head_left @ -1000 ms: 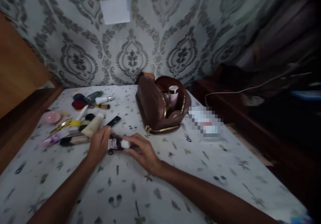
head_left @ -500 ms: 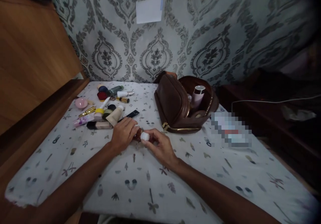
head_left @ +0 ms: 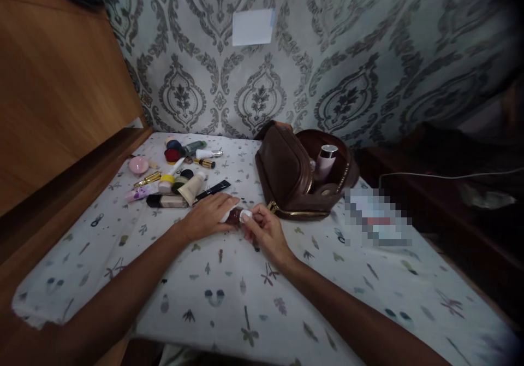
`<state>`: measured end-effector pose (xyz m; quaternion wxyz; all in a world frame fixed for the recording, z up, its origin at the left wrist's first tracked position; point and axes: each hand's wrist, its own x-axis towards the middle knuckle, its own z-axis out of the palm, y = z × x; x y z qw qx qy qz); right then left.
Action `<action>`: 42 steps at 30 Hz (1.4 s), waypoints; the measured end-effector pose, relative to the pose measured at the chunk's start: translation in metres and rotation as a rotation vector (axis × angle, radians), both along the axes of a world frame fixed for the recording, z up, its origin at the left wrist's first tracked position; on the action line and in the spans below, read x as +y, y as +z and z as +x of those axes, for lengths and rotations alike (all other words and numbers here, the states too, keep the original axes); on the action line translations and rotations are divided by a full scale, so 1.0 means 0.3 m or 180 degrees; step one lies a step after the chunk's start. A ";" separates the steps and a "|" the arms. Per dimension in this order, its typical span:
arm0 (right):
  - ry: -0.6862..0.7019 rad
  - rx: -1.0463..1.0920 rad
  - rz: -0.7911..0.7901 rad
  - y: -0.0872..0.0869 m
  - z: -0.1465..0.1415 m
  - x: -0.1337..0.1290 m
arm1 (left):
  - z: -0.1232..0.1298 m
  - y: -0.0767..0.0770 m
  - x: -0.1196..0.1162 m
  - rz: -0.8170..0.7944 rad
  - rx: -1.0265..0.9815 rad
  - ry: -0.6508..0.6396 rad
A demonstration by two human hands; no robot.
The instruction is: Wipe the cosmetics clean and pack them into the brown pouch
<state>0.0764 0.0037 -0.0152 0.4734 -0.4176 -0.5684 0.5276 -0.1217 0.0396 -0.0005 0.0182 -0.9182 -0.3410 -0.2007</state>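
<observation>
Low over the middle of the patterned cloth [head_left: 229, 322], both hands are on a small brown bottle [head_left: 234, 217] with a white cap [head_left: 245, 215]. My left hand [head_left: 208, 213] is wrapped round the bottle's body from the left and hides much of it. From the right, my right hand [head_left: 266, 230] pinches the white cap between thumb and fingers. Just beyond my left hand lie a beige tube [head_left: 191, 189], a black tube [head_left: 213, 190] and a bottle with a black cap [head_left: 167, 200].
A brown zip bag [head_left: 282, 164] stands open at the back right, a pink bottle [head_left: 326, 163] upright inside. Several cosmetics, including a pink round item [head_left: 138, 165] and a yellow-rimmed jar [head_left: 166, 182], lie at left. A blurred-out item [head_left: 379, 218] lies right. A patterned wall [head_left: 254, 82] rises behind.
The bottle has turned to lie more sideways, cap toward the right. My left hand has shifted right and flattened over it; the right hand stays at the cap. The view has shifted slightly.
</observation>
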 end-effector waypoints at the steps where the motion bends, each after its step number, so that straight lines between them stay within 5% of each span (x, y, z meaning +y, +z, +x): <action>1: -0.0028 0.0012 -0.0025 -0.003 0.000 0.002 | -0.004 -0.006 0.005 -0.0047 0.0014 0.0107; 12: -0.0122 0.0075 0.0328 -0.014 0.010 0.006 | -0.018 0.006 -0.001 -0.0375 -0.0974 0.0418; 20: -0.0040 -0.0056 0.0467 -0.001 0.007 -0.004 | -0.001 0.028 -0.028 0.0447 -0.0958 0.1038; 26: 0.0010 -0.0116 0.0565 -0.011 0.010 -0.005 | 0.082 0.033 -0.085 0.0839 -0.0404 0.0317; 30: 0.0015 -0.0244 0.0657 -0.018 0.013 -0.010 | 0.112 0.022 -0.080 0.0864 0.0067 0.0308; 42: 0.0039 -0.0139 0.0299 -0.009 0.004 -0.014 | 0.005 0.043 -0.030 -0.0801 -0.0659 0.0878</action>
